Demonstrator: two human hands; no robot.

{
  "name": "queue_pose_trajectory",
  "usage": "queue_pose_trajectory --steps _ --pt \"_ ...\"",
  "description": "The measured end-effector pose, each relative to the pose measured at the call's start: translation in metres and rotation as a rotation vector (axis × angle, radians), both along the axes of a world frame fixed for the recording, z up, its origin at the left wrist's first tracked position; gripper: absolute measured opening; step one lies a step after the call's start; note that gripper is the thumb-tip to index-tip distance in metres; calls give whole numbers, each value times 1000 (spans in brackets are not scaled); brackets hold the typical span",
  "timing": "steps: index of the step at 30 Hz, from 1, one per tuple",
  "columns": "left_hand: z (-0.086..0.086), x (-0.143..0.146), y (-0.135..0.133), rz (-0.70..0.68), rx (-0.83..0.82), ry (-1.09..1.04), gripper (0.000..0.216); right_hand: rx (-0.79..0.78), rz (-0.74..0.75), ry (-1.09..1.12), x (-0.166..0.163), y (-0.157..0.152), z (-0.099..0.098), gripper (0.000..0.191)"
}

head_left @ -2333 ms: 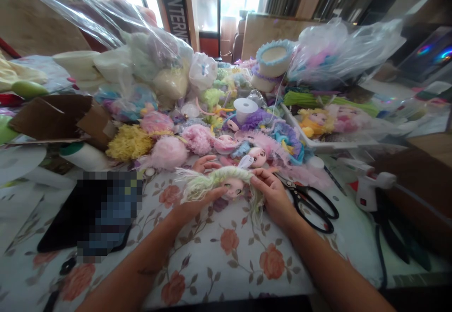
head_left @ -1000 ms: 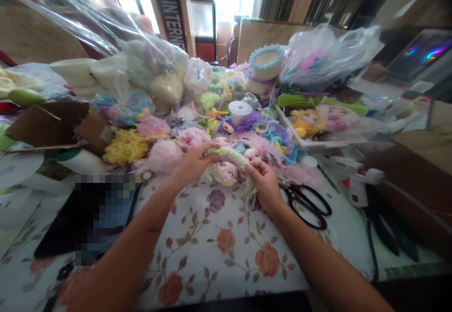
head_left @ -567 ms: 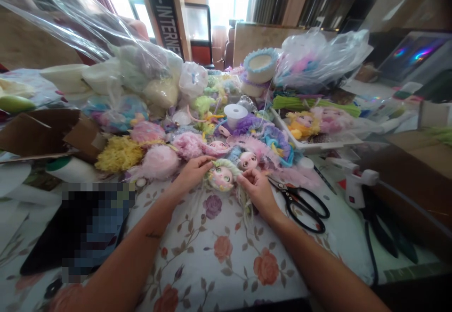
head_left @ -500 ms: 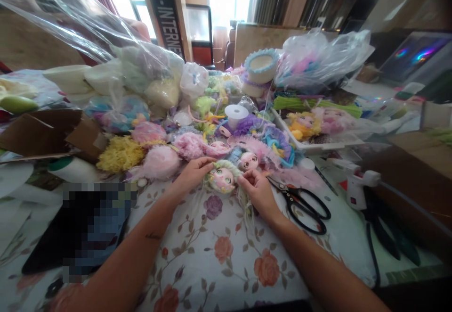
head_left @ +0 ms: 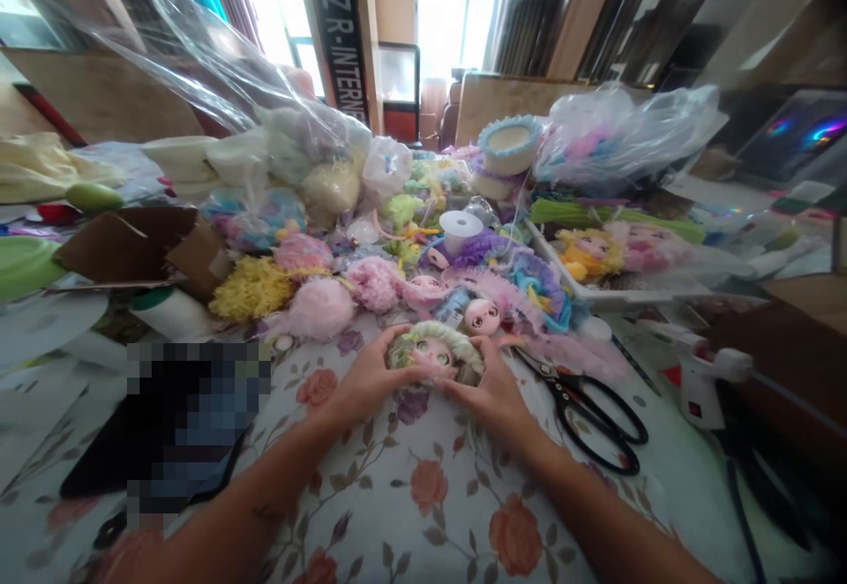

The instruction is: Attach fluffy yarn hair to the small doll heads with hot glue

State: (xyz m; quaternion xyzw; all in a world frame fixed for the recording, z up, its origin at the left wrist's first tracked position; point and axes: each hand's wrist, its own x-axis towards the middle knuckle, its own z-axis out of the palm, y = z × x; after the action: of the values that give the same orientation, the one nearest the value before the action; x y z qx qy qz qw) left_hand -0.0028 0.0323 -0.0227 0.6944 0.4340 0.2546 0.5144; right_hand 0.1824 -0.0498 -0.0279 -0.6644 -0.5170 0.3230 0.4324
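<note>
Between my two hands is a doll head (head_left: 431,356) with pale green hair, green eyes and its face turned up. My left hand (head_left: 376,370) is closed round its left side, thumb along the lower edge. My right hand (head_left: 495,387) grips the other side, fingers on the hair and thumb near the chin. Just behind it lies a second doll head (head_left: 482,316) with brown eyes. Black-handled scissors (head_left: 599,416) lie to the right of my right hand, blades pointing toward the dolls.
A hot glue gun (head_left: 708,385) stands at the right. On the left are a blurred dark tablet-like object (head_left: 191,430), a thread cone (head_left: 170,315) and a cardboard box (head_left: 138,244). Yarn bundles, a white spool (head_left: 461,229) and a tray (head_left: 595,295) of dolls line the back.
Both hands have shifted from pinching the hair at the sides to cupping the doll head. The whole view has moved, so the scene sits slightly lower and further right.
</note>
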Motion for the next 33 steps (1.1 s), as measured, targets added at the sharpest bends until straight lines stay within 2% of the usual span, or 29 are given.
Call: queue_pose_trajectory --steps 5,8,12,18,23,27,30,33 --pt "2 2 -7 33 -23 -67 68 -34 -25 106 -4 0 -1 64" --pt "3 2 -8 11 -18 -68 60 -71 -22 93 -3 2 -2 69" --pt "3 2 -11 27 78 14 62 -62 50 36 1 7 0 68" --pt "-6 0 -18 62 201 111 67 -41 146 109 5 12 -1 69" --pt "-7 5 -23 21 169 -71 62 84 236 209 5 12 -11 67" --pt "-8 10 -25 107 228 -113 69 124 223 271 6 15 -13 65" --pt "-9 11 -25 132 199 -146 72 137 218 281 7 18 -11 63" --pt "-9 10 -23 129 63 -320 52 122 201 237 7 18 -10 61"
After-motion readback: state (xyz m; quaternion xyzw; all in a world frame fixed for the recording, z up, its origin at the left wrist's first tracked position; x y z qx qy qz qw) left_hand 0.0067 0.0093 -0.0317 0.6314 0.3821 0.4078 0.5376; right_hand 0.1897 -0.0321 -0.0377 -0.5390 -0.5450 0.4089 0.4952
